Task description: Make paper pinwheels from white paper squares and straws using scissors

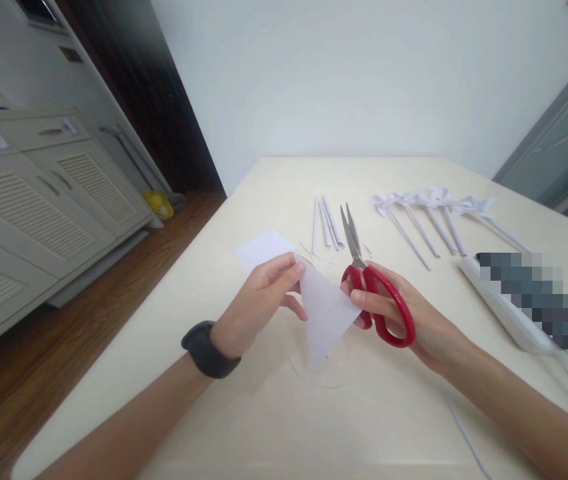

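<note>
My left hand (269, 293), with a dark band on its wrist, pinches the upper corner of a white paper triangle (327, 303) between thumb and forefinger. Red-handled scissors (354, 243) are in my right hand (394, 313), blades slightly apart and pointing away from me. That hand's fingertips also hold the right corner of the triangle, whose lower point hangs above the table. Beyond my left hand a flat piece of white paper (267, 250) lies on the tabletop. Thin offcuts and wire-like strands (314, 252) are scattered near the hands.
Several rolled paper tubes (328, 227) lie behind the scissors. Paper pinwheels on sticks (434, 200) rest in a row at the back right of the white table (214, 427). A white object with a blurred-out top (509, 310) and a cable are at the right. Cabinets (39, 180) stand left.
</note>
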### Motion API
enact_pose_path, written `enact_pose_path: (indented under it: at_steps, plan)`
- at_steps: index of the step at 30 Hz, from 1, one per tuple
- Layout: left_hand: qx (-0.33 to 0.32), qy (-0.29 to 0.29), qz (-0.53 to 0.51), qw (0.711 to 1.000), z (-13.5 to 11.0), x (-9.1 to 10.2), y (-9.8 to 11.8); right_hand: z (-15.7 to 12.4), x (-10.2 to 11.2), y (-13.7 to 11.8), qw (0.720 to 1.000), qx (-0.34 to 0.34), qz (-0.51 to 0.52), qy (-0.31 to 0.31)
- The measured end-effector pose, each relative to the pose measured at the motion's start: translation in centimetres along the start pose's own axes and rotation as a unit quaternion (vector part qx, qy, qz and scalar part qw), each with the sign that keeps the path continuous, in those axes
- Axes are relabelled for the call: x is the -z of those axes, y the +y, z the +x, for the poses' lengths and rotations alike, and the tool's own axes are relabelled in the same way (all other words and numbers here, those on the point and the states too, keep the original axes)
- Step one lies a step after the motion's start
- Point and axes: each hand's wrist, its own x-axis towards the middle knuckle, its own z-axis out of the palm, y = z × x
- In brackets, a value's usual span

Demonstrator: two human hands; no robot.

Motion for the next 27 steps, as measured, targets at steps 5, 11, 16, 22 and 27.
enact_pose_path:
  at_steps: [5,11,16,22,27]
  plan:
    - [0.010,-0.015,-0.028,0.999,0.08,-0.16,-0.01,0.12,-0.20,0.02,1.000,-0.005,-0.004,-0.019]
    - [0.028,-0.017,-0.042,0.999,0.10,-0.22,0.03,0.24,-0.34,0.03,1.000,-0.004,-0.004,-0.028]
    - [0.017,-0.014,-0.030,0.999,0.06,-0.32,0.06,0.08,-0.56,-0.20,0.999,-0.007,-0.007,-0.031]
    - [-0.017,-0.030,0.006,0.999,-0.14,-0.40,0.14,0.00,-0.68,-0.13,0.999,-0.005,-0.034,0.009]
    - [-0.009,-0.071,-0.002,0.997,-0.13,-0.23,0.09,0.12,-0.78,-0.05,0.999,0.015,-0.037,0.034]
